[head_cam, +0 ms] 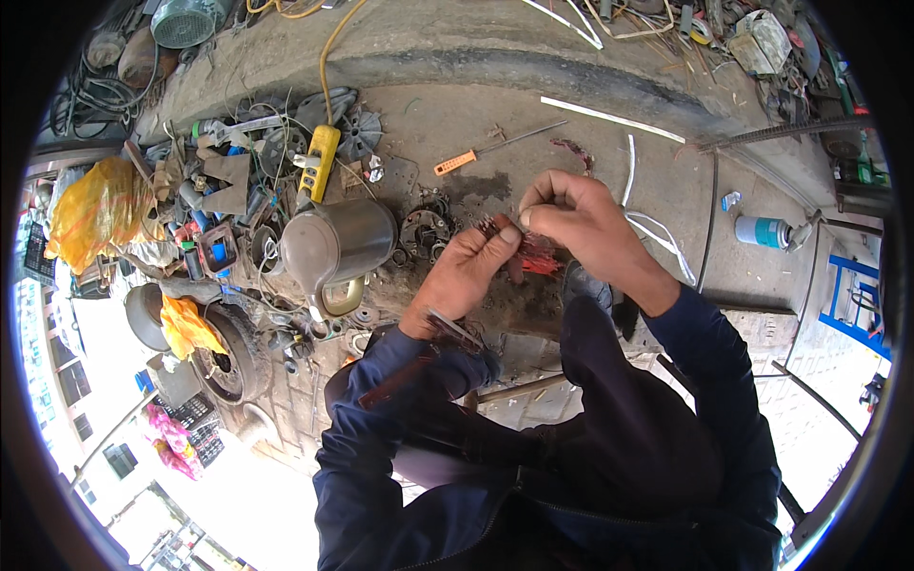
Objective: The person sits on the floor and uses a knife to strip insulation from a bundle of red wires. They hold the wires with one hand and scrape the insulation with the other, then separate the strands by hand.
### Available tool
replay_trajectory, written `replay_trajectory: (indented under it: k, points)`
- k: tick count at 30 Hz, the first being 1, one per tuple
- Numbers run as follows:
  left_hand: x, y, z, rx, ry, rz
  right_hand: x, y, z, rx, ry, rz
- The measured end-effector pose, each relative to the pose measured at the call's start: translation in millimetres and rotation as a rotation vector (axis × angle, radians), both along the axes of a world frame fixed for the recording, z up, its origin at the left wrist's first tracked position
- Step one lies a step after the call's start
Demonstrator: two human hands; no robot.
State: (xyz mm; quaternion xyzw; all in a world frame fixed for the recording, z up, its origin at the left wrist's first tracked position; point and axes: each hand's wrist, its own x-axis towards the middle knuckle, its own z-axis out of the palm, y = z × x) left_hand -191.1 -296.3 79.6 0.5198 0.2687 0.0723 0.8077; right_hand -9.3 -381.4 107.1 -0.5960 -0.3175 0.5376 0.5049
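Both my hands work close together above the dirty floor. My left hand [468, 268] grips a small reddish-brown bundle of thin strands [505, 225], perhaps copper wire, between thumb and fingers. At the right side of that bundle, the thumb and forefinger of my right hand [578, 214] are pinched together; any single strand between them is too small to make out. Below the hands lies a loose heap of reddish strands [539, 258] with a bright red part. Beyond them, a screwdriver with an orange handle [455, 163] rests on the concrete.
Left of my hands stands a metal kettle-like jug [343, 243], beside a yellow power strip [318, 164] and piled scrap parts. A round metal motor part [426, 230] lies nearby. White strips [612, 120] and a spray can [762, 232] are on the right. A concrete step [464, 61] runs behind.
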Motion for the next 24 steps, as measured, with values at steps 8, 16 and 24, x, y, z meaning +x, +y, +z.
replay_trajectory:
  k: [8,16,24]
  points:
    - [-1.8,11.3,-6.2,-0.045,-0.031,-0.033,-7.2,0.6,14.0,0.048,0.271,0.019]
    - [-3.6,14.3,-16.1,-0.422,-0.277,-0.049,-15.4,5.2,14.1,0.149,0.346,0.038]
    - [-5.3,12.2,-24.3,-0.478,-0.294,-0.067,-14.9,6.8,9.4,0.272,0.197,0.058]
